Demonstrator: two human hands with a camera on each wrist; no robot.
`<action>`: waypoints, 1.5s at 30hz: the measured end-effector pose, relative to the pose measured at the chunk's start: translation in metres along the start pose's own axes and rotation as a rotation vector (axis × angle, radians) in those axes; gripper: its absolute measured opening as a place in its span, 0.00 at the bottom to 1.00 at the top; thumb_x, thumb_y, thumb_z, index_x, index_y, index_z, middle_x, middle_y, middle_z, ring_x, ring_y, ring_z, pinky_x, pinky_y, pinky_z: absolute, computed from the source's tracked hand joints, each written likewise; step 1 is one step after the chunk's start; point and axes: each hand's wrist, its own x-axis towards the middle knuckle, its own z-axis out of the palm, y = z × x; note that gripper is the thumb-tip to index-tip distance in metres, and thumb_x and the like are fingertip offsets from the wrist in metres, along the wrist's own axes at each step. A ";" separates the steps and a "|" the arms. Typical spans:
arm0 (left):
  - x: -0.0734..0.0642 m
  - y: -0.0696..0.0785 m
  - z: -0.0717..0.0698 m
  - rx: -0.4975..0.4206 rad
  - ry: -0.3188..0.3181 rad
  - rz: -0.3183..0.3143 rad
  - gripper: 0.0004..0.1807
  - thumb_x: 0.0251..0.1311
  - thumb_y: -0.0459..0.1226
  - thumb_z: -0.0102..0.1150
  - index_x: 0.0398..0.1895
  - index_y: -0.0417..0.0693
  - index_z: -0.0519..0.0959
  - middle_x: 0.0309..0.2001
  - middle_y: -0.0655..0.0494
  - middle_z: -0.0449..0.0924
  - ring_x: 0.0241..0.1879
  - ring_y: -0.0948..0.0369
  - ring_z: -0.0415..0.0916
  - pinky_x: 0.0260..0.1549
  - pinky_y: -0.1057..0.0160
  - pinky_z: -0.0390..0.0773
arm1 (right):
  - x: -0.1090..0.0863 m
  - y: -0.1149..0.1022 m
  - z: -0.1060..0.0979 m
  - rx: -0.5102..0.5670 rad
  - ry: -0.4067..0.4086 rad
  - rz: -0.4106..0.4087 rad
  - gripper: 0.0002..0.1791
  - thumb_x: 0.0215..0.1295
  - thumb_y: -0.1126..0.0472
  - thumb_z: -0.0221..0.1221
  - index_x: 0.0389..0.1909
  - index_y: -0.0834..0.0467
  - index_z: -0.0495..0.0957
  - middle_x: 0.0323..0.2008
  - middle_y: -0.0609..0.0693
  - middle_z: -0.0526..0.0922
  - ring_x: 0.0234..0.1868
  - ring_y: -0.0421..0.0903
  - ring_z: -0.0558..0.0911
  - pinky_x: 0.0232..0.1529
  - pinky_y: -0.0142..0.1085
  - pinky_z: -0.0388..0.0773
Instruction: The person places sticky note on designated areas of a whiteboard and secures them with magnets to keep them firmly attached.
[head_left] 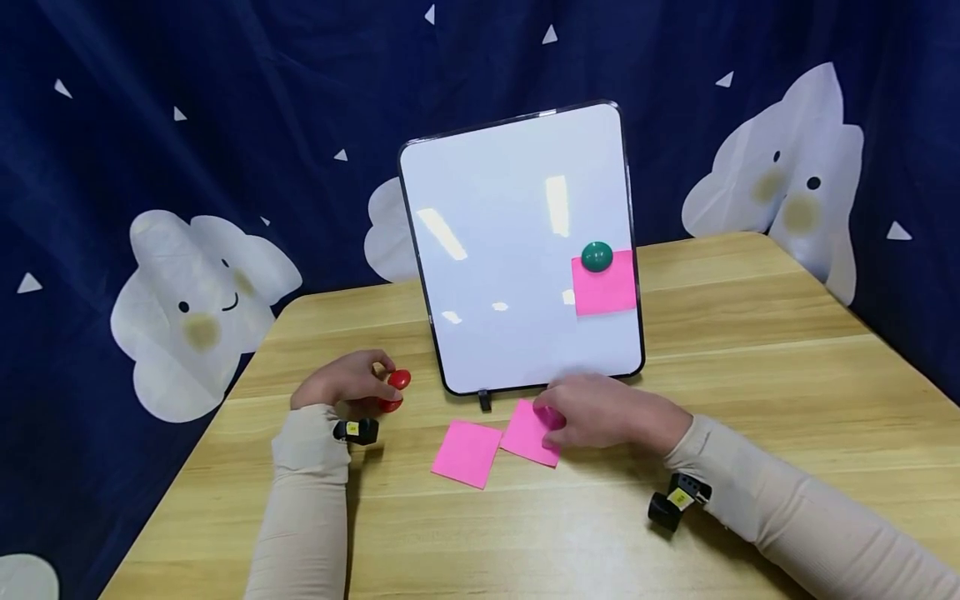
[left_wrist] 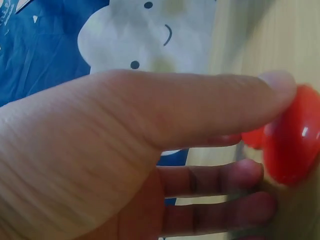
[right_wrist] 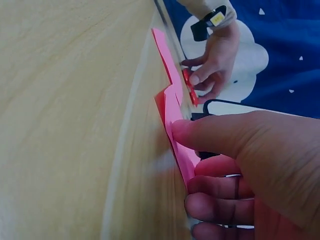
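Observation:
A whiteboard (head_left: pixel 517 217) stands tilted on the table, and a green round magnet (head_left: pixel 597 257) holds a pink sticky note (head_left: pixel 607 292) at its right edge. My left hand (head_left: pixel 348 383) is left of the board, with thumb and fingertips gripping a red round magnet (left_wrist: pixel 295 135). A second red magnet (head_left: pixel 399 379) lies right beside it, partly hidden in the left wrist view. My right hand (head_left: pixel 600 412) pinches the edge of a pink sticky note (head_left: pixel 528 433) in front of the board; the thumb (right_wrist: pixel 200 132) is on top. Another pink sticky note (head_left: pixel 467 452) lies just left of it.
The wooden table (head_left: pixel 525 542) carries everything. A small black stand foot (head_left: pixel 485 401) sticks out under the board's lower edge. Behind hangs a dark blue curtain (head_left: pixel 300 100) with white clouds. Each wrist wears a small black camera (head_left: pixel 678 500).

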 end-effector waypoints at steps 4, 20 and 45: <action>0.004 0.004 0.003 0.079 0.027 0.037 0.29 0.56 0.43 0.72 0.58 0.43 0.74 0.46 0.47 0.78 0.38 0.54 0.78 0.34 0.60 0.79 | 0.000 -0.001 0.000 0.003 -0.012 0.017 0.11 0.60 0.47 0.69 0.34 0.48 0.79 0.24 0.37 0.72 0.30 0.40 0.72 0.32 0.35 0.71; 0.014 0.013 0.012 0.154 0.067 0.101 0.23 0.59 0.41 0.70 0.55 0.44 0.78 0.49 0.47 0.79 0.45 0.52 0.75 0.43 0.57 0.77 | -0.002 0.001 -0.007 -0.051 0.053 0.000 0.12 0.62 0.49 0.68 0.26 0.46 0.75 0.19 0.40 0.68 0.25 0.40 0.67 0.29 0.36 0.66; 0.008 0.005 0.006 0.182 0.108 0.060 0.14 0.60 0.45 0.69 0.32 0.44 0.79 0.29 0.52 0.79 0.29 0.57 0.74 0.29 0.62 0.72 | -0.006 0.001 -0.005 -0.101 0.083 -0.020 0.09 0.58 0.50 0.71 0.35 0.45 0.81 0.28 0.40 0.72 0.32 0.39 0.70 0.33 0.36 0.69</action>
